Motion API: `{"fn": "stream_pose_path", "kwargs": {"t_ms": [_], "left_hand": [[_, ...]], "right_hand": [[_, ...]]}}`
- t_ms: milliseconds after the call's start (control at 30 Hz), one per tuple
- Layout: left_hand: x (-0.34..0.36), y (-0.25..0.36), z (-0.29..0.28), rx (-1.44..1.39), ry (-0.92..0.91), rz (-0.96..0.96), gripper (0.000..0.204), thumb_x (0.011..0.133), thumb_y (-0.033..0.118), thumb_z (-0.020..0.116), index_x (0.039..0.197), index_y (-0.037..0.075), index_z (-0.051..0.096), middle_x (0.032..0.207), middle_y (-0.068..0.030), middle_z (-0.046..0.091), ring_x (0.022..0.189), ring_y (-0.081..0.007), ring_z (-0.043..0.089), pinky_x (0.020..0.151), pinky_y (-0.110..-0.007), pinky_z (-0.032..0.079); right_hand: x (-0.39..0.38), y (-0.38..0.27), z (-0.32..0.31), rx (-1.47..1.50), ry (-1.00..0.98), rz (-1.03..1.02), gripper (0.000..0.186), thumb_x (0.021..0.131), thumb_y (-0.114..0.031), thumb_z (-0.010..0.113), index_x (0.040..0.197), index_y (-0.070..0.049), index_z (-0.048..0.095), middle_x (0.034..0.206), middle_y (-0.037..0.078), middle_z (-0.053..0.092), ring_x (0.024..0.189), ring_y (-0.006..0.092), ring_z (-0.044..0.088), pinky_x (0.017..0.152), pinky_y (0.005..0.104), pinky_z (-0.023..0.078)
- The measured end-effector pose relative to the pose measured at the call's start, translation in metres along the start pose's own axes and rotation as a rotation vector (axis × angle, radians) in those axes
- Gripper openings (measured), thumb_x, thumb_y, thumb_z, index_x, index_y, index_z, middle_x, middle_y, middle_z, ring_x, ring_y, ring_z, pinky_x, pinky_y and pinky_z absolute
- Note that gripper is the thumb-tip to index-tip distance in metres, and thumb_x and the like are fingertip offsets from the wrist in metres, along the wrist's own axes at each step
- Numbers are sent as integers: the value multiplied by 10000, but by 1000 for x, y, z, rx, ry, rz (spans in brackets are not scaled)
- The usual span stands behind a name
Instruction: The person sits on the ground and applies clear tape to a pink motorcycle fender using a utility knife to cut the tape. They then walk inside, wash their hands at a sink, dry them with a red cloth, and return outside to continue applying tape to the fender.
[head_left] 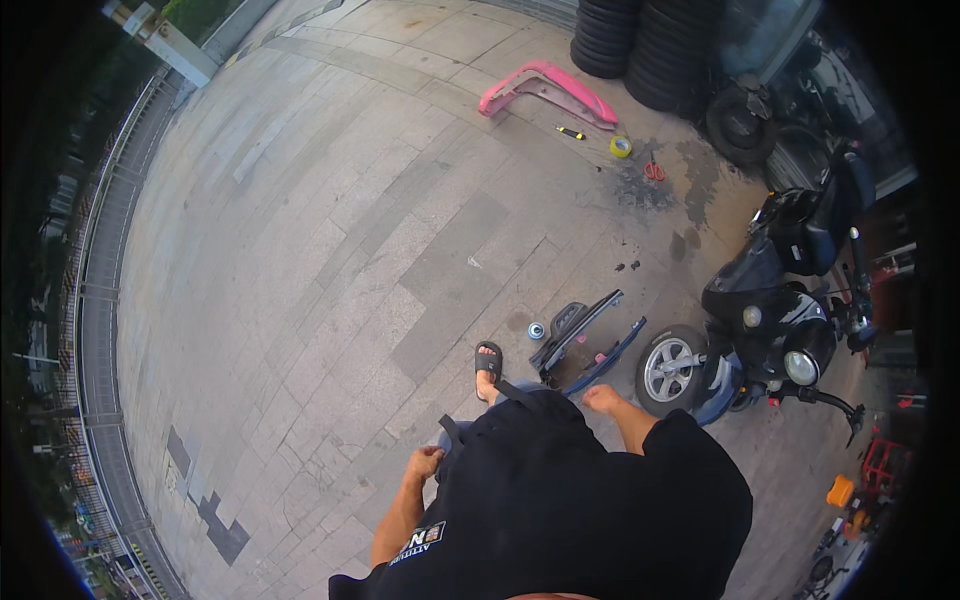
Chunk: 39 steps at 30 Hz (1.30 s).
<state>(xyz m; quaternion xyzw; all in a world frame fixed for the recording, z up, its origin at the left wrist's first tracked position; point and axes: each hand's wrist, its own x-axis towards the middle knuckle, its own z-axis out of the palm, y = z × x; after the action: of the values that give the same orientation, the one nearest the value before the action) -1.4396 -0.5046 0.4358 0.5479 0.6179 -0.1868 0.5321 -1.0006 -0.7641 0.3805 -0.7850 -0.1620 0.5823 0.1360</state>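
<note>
The person stands on grey paving, seen from above, in a black shirt. The left hand [424,462] hangs at the hip with the fingers loosely curled; it touches the edge of the shirt and I cannot tell whether it holds anything. The right hand [603,398] is out in front, just beside the scooter's front wheel [670,370]; its fingers are half hidden by the shirt, so how far it is open cannot be told. Nearest to it lie two dark blue panels [585,335], just left of the scooter [790,300], with a small round blue part [537,330] at their left end. One foot in a black sandal [488,362] stands close to these panels. Well beyond the scooter lie a pink panel [548,90], a screwdriver [571,132], a roll of yellow tape [621,146] and red scissors [654,171], near stacked tyres [640,40].
</note>
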Motion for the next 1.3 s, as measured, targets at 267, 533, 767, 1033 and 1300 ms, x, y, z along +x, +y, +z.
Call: {"fn": "stream_pose_path", "kwargs": {"t_ms": [267, 533, 767, 1033, 1300], "left_hand": [[128, 315, -132, 662, -289, 446, 223, 858, 241, 617, 955, 63, 709, 846, -118, 723, 777, -229, 681, 731, -364, 526], [251, 636, -169, 894, -645, 726, 178, 797, 159, 593, 881, 34, 688, 794, -109, 699, 727, -211, 639, 680, -338, 498], [305, 812, -209, 993, -853, 439, 199, 827, 162, 570, 929, 47, 697, 818, -58, 670, 784, -151, 612, 705, -316, 495], [384, 979, -192, 1084, -912, 188, 191, 856, 218, 595, 944, 68, 674, 797, -36, 646, 793, -137, 591, 735, -315, 487], [427, 1126, -224, 1166, -1041, -230, 208, 875, 256, 671, 986, 82, 701, 878, -47, 686, 840, -133, 623, 780, -292, 495]], "right_hand": [[37, -223, -117, 603, 1, -277, 258, 892, -188, 677, 1093, -27, 678, 1005, 56, 713, 945, 120, 642, 854, 291, 508], [132, -279, -179, 379, 115, 116, 232, 847, -255, 677, 1012, -100, 729, 917, 109, 719, 813, 196, 689, 728, 344, 538], [100, -392, -298, 722, 194, -84, 165, 912, -168, 609, 980, -33, 676, 836, 99, 694, 795, 212, 676, 729, 332, 518], [212, -440, -480, 409, -326, -227, 231, 897, -193, 642, 1076, -48, 660, 1017, 130, 695, 954, 262, 679, 817, 369, 537], [409, -450, -631, 470, -225, -173, 197, 869, -238, 677, 964, -70, 720, 860, 84, 730, 805, 187, 706, 758, 304, 540]]}}
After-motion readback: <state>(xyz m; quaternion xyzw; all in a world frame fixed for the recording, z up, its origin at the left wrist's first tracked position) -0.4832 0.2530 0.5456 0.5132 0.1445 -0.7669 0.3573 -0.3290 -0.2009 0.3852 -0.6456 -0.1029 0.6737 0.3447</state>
